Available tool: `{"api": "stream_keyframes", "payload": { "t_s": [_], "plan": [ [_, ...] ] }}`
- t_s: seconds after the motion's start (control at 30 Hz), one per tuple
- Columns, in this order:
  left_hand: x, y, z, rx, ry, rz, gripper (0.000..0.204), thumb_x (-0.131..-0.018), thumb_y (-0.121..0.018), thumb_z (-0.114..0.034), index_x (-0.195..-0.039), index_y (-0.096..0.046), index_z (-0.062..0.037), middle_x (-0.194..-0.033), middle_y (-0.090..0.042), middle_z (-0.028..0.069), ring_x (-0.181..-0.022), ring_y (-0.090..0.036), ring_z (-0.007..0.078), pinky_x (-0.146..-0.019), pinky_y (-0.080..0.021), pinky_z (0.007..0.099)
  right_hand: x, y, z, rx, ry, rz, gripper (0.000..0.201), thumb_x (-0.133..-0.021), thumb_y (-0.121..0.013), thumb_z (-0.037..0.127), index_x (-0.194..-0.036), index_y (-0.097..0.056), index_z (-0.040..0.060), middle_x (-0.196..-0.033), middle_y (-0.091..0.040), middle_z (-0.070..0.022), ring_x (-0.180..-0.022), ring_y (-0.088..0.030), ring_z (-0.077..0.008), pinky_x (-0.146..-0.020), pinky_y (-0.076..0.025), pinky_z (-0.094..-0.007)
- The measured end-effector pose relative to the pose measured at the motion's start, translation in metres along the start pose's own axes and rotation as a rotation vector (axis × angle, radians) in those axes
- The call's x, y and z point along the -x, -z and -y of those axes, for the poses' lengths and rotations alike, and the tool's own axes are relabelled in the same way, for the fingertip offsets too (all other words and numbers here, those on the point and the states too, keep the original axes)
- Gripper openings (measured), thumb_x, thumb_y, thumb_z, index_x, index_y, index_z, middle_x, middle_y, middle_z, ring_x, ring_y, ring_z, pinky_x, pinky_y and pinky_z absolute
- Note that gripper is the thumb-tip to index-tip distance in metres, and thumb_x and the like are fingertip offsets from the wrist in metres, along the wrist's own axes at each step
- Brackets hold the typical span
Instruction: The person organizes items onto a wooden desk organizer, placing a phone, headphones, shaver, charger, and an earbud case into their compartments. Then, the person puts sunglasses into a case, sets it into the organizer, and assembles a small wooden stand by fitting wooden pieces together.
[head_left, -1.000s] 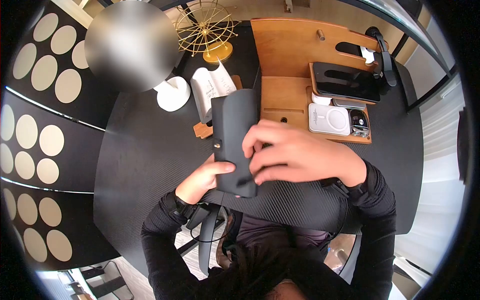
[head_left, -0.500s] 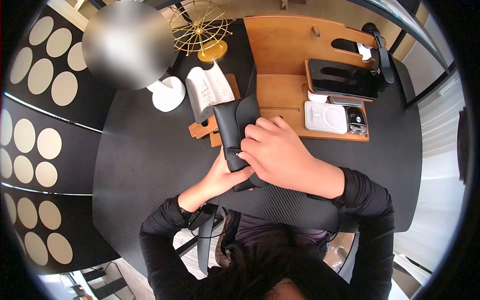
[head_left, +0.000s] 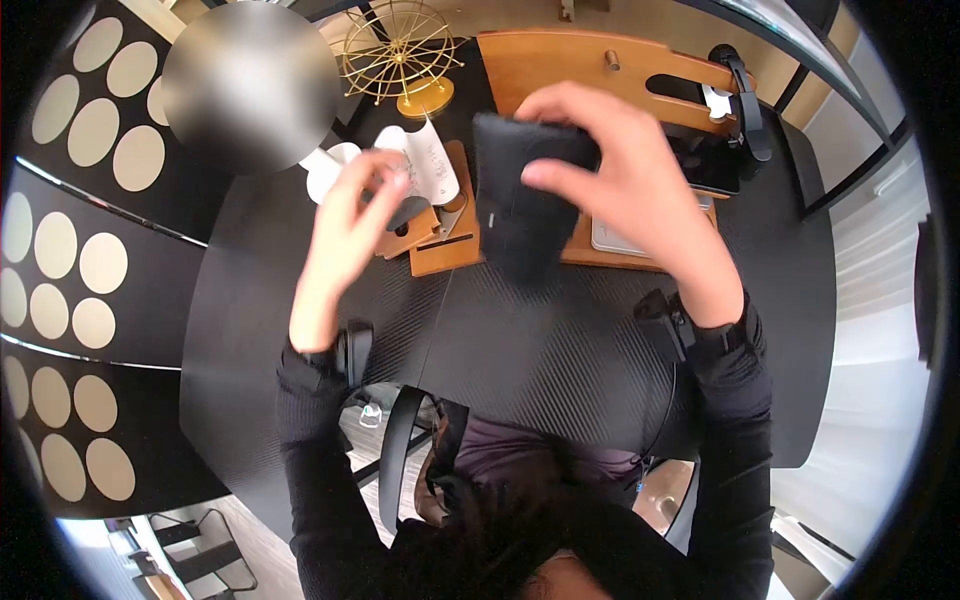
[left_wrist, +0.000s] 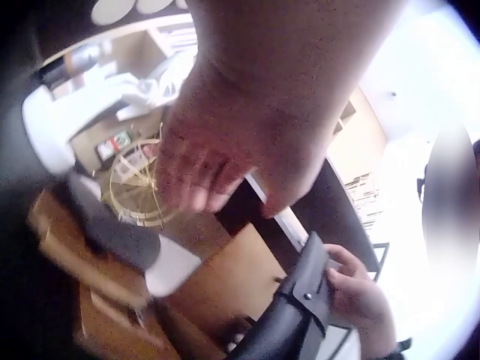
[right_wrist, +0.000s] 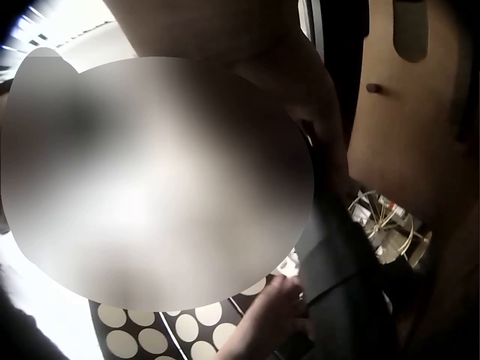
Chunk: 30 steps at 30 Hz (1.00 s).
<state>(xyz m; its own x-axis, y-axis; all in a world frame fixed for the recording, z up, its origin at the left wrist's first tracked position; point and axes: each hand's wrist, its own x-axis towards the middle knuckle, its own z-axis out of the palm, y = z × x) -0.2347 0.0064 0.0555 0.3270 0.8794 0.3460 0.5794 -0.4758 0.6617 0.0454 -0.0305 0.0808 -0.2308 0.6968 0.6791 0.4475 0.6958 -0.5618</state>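
Note:
A soft black case (head_left: 530, 215) with a flap, a strap and a snap stud is held up over the desk. My right hand (head_left: 640, 180) grips it from the right, thumb across its face. In the left wrist view the case (left_wrist: 289, 307) looks flapped over, its strap across the front. My left hand (head_left: 345, 230) is off the case, at the left, with fingers loosely bent and nothing visible in them. It hovers by a curved white sheet with writing (head_left: 435, 170), which leans on a small wooden stand (head_left: 445, 255).
A gold wheel ornament (head_left: 400, 55) stands at the back. A wooden organizer (head_left: 510, 65) behind the case carries headphones (head_left: 745, 110), a black phone (head_left: 720, 175) and a white charger (head_left: 615, 238). A white round lamp base (head_left: 325, 178) stands at left.
My left hand has let go of the case and moved up and left toward the white sheet. My right hand has lifted the case upward and toward the organizer, after its flap and strap were handled.

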Motion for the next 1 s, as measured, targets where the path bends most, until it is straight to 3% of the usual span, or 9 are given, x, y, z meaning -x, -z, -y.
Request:
{"api": "stream_keyframes", "payload": {
  "t_s": [0.1,0.2,0.3,0.33,0.47,0.67,0.83,0.9,1.0],
  "plan": [
    [-0.038,-0.001,0.029,-0.294,0.221,0.001,0.067,-0.095,-0.050,-0.057,-0.134,-0.053,-0.0031,-0.107,-0.064,0.0211,-0.101,-0.065,0.0298,-0.089,-0.050,0.0378,-0.009,0.003,-0.012,0.207,0.072,-0.181,0.033,-0.077,-0.073,0.004,-0.106,-0.057,0.0026,-0.100,-0.065,-0.0154,-0.097,-0.064,-0.0367,-0.081,-0.051,-0.0420],
    [-0.067,-0.015,0.010,-0.572,0.556,0.342,0.107,-0.079,-0.040,-0.086,-0.152,-0.035,-0.0074,-0.144,-0.045,0.0300,-0.131,-0.051,0.0387,-0.106,-0.042,0.0444,-0.017,-0.008,-0.029,0.289,0.020,-0.185,0.033,-0.079,-0.073,0.007,-0.108,-0.058,0.0051,-0.100,-0.064,-0.0129,-0.097,-0.064,-0.0354,-0.079,-0.053,-0.0429],
    [-0.091,-0.029,0.011,-0.536,0.642,0.420,0.109,-0.077,-0.045,-0.084,-0.152,-0.033,-0.0066,-0.145,-0.047,0.0266,-0.132,-0.050,0.0393,-0.108,-0.041,0.0463,-0.020,-0.021,-0.034,0.423,0.024,-0.221,0.032,-0.080,-0.072,0.009,-0.110,-0.058,0.0076,-0.102,-0.063,-0.0108,-0.099,-0.064,-0.0324,-0.080,-0.054,-0.0432],
    [-0.096,-0.035,0.013,-0.612,0.625,0.395,0.101,-0.079,-0.049,-0.078,-0.149,-0.039,-0.0064,-0.141,-0.051,0.0240,-0.121,-0.058,0.0400,-0.093,-0.053,0.0490,-0.021,-0.023,-0.033,0.434,0.004,-0.209,0.033,-0.081,-0.071,0.010,-0.110,-0.058,0.0080,-0.102,-0.062,-0.0102,-0.099,-0.064,-0.0315,-0.081,-0.054,-0.0427],
    [-0.110,-0.015,0.033,-0.376,0.656,0.481,0.087,-0.085,-0.057,-0.058,-0.150,-0.024,-0.0104,-0.133,-0.054,0.0266,-0.093,-0.068,0.0402,-0.061,-0.062,0.0487,-0.016,-0.018,-0.036,0.472,0.006,-0.208,0.035,-0.081,-0.071,0.012,-0.113,-0.057,0.0095,-0.100,-0.061,-0.0091,-0.099,-0.064,-0.0300,-0.080,-0.055,-0.0413],
    [-0.083,-0.018,0.069,-0.328,0.703,0.284,0.107,-0.074,-0.067,-0.065,-0.149,-0.025,-0.0027,-0.115,-0.061,0.0252,-0.071,-0.066,0.0256,-0.055,-0.055,0.0327,-0.021,-0.019,-0.055,0.522,0.081,-0.265,0.033,-0.082,-0.071,0.012,-0.112,-0.059,0.0099,-0.101,-0.060,-0.0080,-0.099,-0.063,-0.0278,-0.080,-0.056,-0.0391],
    [-0.083,-0.021,0.112,-0.607,0.393,0.134,0.111,-0.068,-0.074,-0.063,-0.148,-0.029,0.0004,-0.112,-0.061,0.0238,-0.091,-0.064,0.0267,-0.077,-0.053,0.0343,-0.020,-0.021,-0.061,0.554,0.088,-0.300,0.034,-0.083,-0.070,0.010,-0.115,-0.060,0.0106,-0.103,-0.060,-0.0071,-0.101,-0.062,-0.0257,-0.082,-0.055,-0.0380],
    [-0.077,-0.019,0.080,-0.236,0.480,0.000,0.107,-0.070,-0.078,-0.055,-0.147,-0.030,-0.0001,-0.118,-0.059,0.0242,-0.106,-0.061,0.0275,-0.092,-0.049,0.0368,-0.021,-0.020,-0.063,0.521,0.080,-0.301,0.033,-0.083,-0.070,0.010,-0.115,-0.060,0.0100,-0.103,-0.060,-0.0070,-0.102,-0.062,-0.0263,-0.084,-0.055,-0.0382],
    [-0.072,-0.025,0.051,0.105,0.288,-0.136,0.096,-0.075,-0.080,-0.034,-0.149,-0.028,-0.0018,-0.132,-0.052,0.0212,-0.120,-0.053,0.0276,-0.100,-0.044,0.0370,-0.022,-0.021,-0.068,0.460,0.073,-0.311,0.032,-0.083,-0.070,0.011,-0.114,-0.061,0.0090,-0.103,-0.060,-0.0072,-0.102,-0.062,-0.0276,-0.086,-0.053,-0.0386]
  ]
}}
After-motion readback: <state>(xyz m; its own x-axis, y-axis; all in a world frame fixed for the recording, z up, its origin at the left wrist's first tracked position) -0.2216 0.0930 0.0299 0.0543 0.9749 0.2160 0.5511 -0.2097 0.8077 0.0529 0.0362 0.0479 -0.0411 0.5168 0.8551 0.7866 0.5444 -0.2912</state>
